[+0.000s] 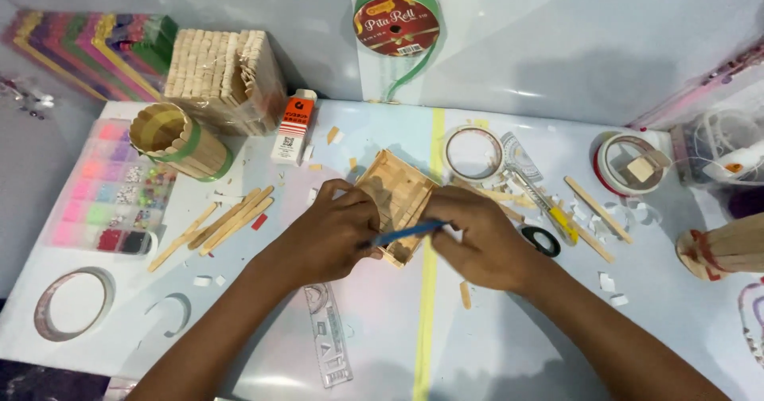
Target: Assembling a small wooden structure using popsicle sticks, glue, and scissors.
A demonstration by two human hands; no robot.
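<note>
So the white table (493, 345) is a proper craft mess, and dead centre sits a little box built from flat wooden sticks (395, 190): the left hand (330, 238) is wrapped round its near left side to steady it, while the right hand (477, 246) is pinched shut on a thin blue tool (410, 232) pressed to the near edge, looks like trimming or marking, so I'd say it wants a firm hold and a light touch. Far left, a round stick-walled cup (179, 142) looks empty; beside it a clear bead organiser (111, 190) holds pink, green and red beads
</note>
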